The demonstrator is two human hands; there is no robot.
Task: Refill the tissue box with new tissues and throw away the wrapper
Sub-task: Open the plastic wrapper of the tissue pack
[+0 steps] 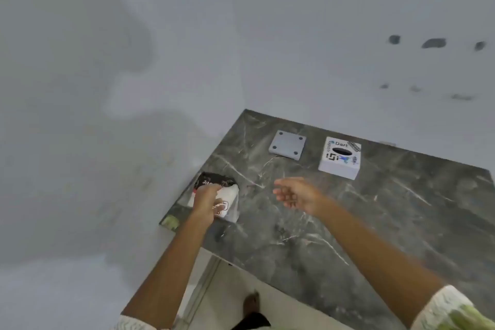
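Note:
A pack of tissues [227, 195] in a black-and-clear plastic wrapper lies at the left edge of the dark marble counter [348, 222]. My left hand [207, 202] rests on top of the pack, fingers curled over it. My right hand [297, 194] hovers open above the counter, a little to the right of the pack, touching nothing. The white cube tissue box [339, 157], printed with "Dart" and with a dark oval slot on top, stands at the back of the counter. A flat grey square plate [287, 144] with a hole in each corner lies to its left.
A pale wall runs behind and to the left of the counter. The counter's left edge is right beside the pack. Below the front edge I see a light floor and my foot [251, 303].

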